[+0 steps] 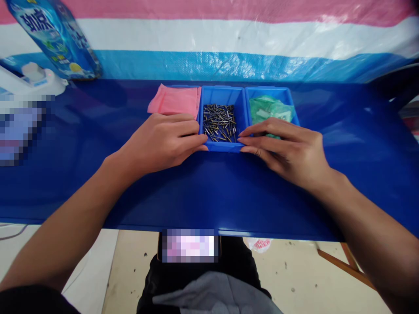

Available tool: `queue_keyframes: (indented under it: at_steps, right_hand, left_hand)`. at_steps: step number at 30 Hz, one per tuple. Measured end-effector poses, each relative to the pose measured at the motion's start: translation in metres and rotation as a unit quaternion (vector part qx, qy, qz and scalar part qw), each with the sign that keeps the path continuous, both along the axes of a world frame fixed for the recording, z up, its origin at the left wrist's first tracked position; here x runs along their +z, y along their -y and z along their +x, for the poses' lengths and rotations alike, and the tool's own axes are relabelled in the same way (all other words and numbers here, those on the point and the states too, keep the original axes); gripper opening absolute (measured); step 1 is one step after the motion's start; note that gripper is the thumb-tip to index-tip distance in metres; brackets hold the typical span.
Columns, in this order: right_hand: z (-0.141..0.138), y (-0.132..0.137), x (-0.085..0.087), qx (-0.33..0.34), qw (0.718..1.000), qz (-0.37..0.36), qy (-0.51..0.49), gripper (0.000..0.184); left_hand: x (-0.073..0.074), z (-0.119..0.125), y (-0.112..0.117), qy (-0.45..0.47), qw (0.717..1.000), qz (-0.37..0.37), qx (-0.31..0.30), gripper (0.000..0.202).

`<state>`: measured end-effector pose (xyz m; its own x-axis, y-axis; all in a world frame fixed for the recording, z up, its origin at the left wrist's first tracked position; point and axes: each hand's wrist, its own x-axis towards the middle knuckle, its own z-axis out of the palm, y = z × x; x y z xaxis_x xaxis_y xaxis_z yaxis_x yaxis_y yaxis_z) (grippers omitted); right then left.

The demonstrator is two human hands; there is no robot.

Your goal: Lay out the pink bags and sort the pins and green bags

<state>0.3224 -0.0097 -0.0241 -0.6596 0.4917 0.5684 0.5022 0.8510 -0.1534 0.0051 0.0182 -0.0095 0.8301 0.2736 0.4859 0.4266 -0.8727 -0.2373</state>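
Small blue plastic parts bin (222, 147) sitting flat here, with a loose pile of pop rivets (219, 123) inside, jumbled every which way, silvery and dark, covering most of the bin's floor.

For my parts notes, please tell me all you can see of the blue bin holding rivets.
The open blue plastic bin is rectangular with sloped walls, sitting on the blue tabletop. Loose metal rivets lie piled inside. The left hand and right hand touch its near corners, and a matching bin adjoins its right side.
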Motion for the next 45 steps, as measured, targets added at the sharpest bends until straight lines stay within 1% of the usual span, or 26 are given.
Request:
queue_keyframes:
  at_steps: [9, 18, 25, 35, 45]
  right_hand:
    - [-0.0017, -0.0025, 0.0008, 0.011, 1.0, 0.012, -0.009, 0.016]
    - [-0.0036, -0.0029, 0.0008, 0.019, 0.999, 0.026, -0.025, 0.022]
    - [-0.0018, -0.0022, -0.0007, 0.021, 0.999, 0.035, -0.03, 0.022]
    - [-0.0028, 0.0009, -0.0022, 0.004, 0.999, 0.014, -0.031, 0.031]
    - [-0.0042, 0.0036, -0.0026, -0.016, 0.999, 0.045, -0.016, 0.021]
  left_hand:
    - [-0.0005, 0.0035, 0.0014, 0.022, 1.0, 0.004, -0.019, 0.024]
    - [0.0024, 0.0036, 0.0024, 0.041, 0.998, -0.005, -0.038, 0.013]
    - [0.0012, 0.0045, 0.0041, 0.038, 0.999, 0.0, -0.037, 0.014]
    - [-0.0004, 0.0051, 0.0031, 0.05, 0.998, -0.012, -0.039, 0.016]
    - [-0.0027, 0.0031, 0.0007, 0.045, 0.998, -0.012, -0.034, 0.019]
